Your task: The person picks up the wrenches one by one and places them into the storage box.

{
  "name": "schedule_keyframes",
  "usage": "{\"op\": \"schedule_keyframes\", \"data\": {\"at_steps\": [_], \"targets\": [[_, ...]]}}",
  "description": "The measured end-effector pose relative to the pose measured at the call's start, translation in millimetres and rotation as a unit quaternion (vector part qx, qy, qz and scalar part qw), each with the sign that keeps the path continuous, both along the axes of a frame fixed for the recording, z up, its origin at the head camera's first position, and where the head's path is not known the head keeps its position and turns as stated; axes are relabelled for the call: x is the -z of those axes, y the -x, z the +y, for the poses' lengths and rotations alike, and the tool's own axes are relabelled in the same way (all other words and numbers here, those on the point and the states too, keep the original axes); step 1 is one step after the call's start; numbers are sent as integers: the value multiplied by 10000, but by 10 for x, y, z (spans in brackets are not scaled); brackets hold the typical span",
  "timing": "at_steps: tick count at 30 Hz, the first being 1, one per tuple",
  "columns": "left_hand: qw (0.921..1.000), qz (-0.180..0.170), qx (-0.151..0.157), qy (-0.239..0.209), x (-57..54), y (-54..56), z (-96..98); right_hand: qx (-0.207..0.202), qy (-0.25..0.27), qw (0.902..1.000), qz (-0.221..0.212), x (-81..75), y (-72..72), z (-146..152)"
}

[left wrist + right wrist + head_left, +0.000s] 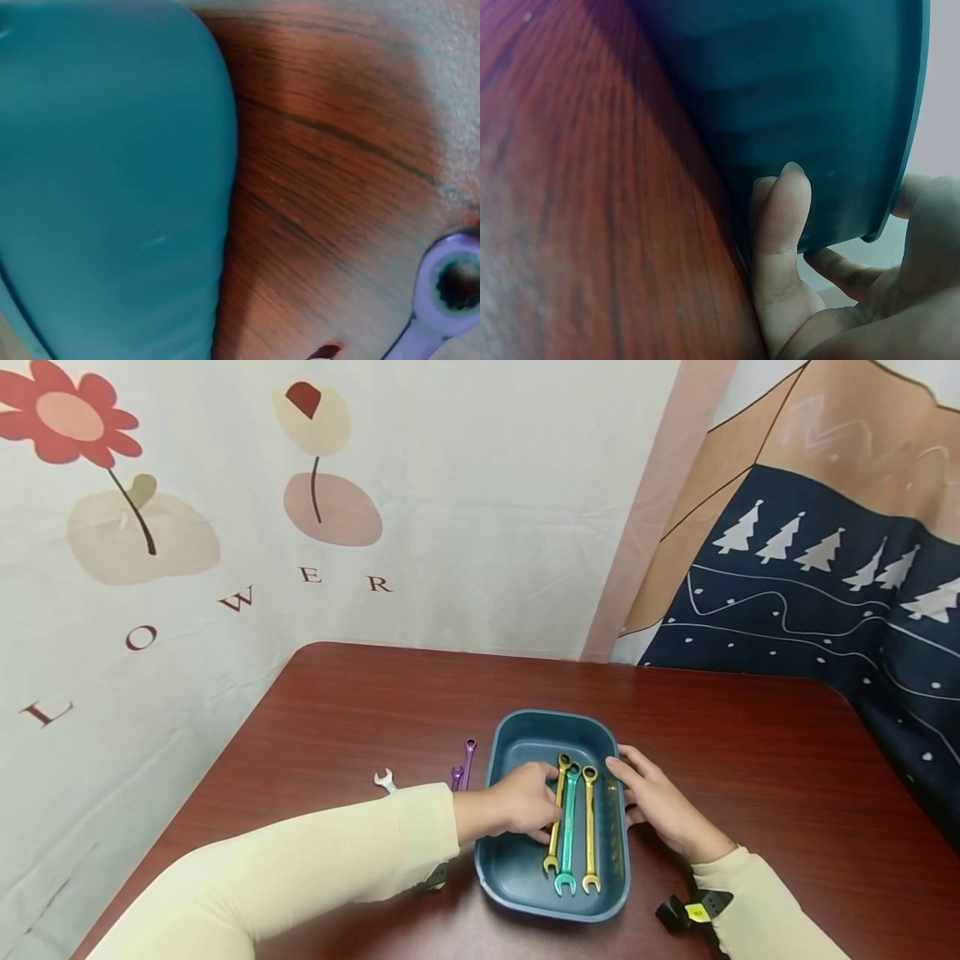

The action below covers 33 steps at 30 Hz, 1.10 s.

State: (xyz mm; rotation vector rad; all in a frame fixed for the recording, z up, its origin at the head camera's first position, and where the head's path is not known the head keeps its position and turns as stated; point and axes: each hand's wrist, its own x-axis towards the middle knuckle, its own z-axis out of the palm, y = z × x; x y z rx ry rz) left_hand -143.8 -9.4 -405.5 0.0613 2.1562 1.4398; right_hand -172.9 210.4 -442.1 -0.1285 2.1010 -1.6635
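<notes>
A blue plastic bin (517, 893) holds three combination wrenches lying side by side: a gold wrench (552, 852) on the left, a green wrench (567, 835) in the middle and another gold wrench (589, 827) on the right. My left hand (531, 797) reaches over the left rim and grips the left gold wrench at mid-handle, with some fingertips hidden. On the other side my right hand (660, 802) holds the bin's right wall. In the right wrist view, fingers (784, 217) press the outer wall low down, while others reach the rim.
Left of the bin, two purple wrenches (468, 760) and a silver wrench (385, 779) lie on the dark red wooden table (390, 693), partly behind my left sleeve. A printed cloth (480, 527) hangs behind the table.
</notes>
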Motion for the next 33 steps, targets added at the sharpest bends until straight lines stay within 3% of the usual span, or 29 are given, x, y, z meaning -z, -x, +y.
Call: {"op": "schedule_keyframes", "data": {"at_steps": [17, 22, 26, 33], "targets": [[9968, 405, 231, 644, -85, -20, 2, -9, -36, 10000, 45, -21, -2, -6], [9847, 1301, 526, 1033, -118, 5, -47, -13, -65, 10000, 36, -27, 1, -13], [9731, 1976, 735, 930, -173, 22, -126, 8, -86, 10000, 22, -25, 9, -21], [9478, 2901, 918, 957, -291, -64, -304, -8, -35, 10000, 11, -22, 8, -22]]}}
